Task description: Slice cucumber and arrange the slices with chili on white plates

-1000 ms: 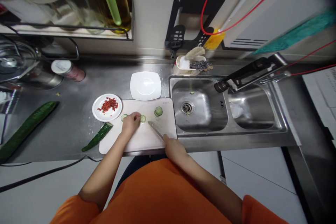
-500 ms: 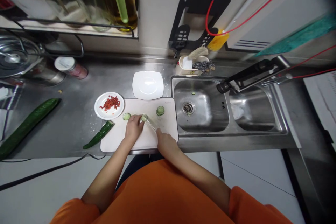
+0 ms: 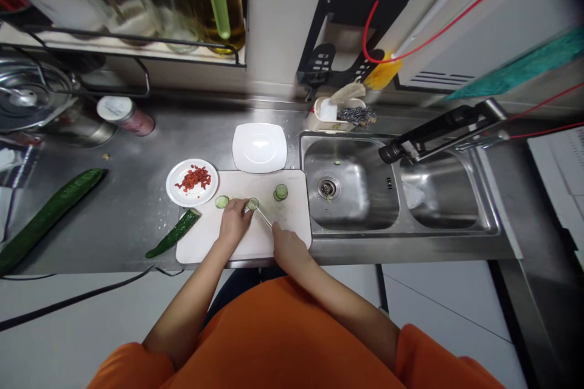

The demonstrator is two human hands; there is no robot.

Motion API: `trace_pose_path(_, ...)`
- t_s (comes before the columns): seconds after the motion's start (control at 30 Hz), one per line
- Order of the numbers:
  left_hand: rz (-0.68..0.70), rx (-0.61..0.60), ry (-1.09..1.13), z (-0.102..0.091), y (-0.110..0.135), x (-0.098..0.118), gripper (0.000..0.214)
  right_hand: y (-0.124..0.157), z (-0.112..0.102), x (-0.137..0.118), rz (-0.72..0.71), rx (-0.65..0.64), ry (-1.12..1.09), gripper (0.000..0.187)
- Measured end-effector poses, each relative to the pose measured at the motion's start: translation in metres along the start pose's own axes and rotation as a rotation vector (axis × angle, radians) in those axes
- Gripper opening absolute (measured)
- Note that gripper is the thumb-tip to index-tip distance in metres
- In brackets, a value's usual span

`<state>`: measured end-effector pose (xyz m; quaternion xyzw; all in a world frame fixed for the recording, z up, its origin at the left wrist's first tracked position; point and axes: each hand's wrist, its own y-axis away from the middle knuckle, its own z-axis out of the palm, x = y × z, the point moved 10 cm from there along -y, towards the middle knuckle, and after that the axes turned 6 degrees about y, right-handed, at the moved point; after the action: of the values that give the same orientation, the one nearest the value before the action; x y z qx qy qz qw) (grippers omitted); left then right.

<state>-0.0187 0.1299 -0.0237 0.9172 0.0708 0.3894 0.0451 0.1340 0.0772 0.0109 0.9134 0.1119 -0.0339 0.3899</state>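
On the white cutting board (image 3: 201, 249), my left hand (image 3: 234, 219) holds a cucumber slice (image 3: 253, 203) at its fingertips. My right hand (image 3: 292, 250) is closed round a knife (image 3: 264, 217), whose thin blade points up and left to that slice. Another cucumber slice (image 3: 222, 202) lies just left of my left hand. To the right, a few overlapping cucumber slices (image 3: 281, 192) rest near the board's upper corner. A cut cucumber piece (image 3: 173, 234) leans over the board's left edge.
A white plate (image 3: 177, 194) with chopped red bits stands at the board's upper left. Behind the board is a white square plate (image 3: 260, 147). A double sink (image 3: 351, 225) adjoins on the right. A whole cucumber (image 3: 55, 216) lies far left, near a red-labelled jar (image 3: 139, 121).
The whole view has shifted slightly. The knife blade appears thinner and closer to edge-on at the slice. Both hands keep nearly the same place and hold.
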Motion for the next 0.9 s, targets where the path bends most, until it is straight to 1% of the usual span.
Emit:
trace_pose_path(0.2,0.008,0.01,-0.002,0.0,-0.001,0.0,0.028,-0.003,0.0,-0.003,-0.001,-0.021,-0.028,0.034)
trace_pose_path(0.3,0.003,0.011,-0.006,-0.001,-0.002,0.001,0.026,0.0,0.004,-0.001,-0.003,-0.044,-0.028,0.036)
trace_pose_path(0.57,-0.056,0.014,-0.004,-0.003,-0.01,0.001,0.02,0.022,0.022,0.022,0.045,-0.139,-0.007,0.041)
trace_pose_path(0.7,-0.106,-0.027,0.039,-0.002,-0.01,0.002,0.008,0.025,0.026,0.028,0.046,-0.132,-0.009,0.042)
trace_pose_path(0.8,-0.16,-0.006,0.08,-0.011,-0.007,-0.005,0.009,0.025,0.024,0.029,0.047,-0.114,0.001,0.045)
trace_pose_path(0.9,-0.246,0.093,0.093,-0.035,-0.001,-0.023,0.016,0.024,0.023,0.03,0.047,-0.115,-0.003,0.047)
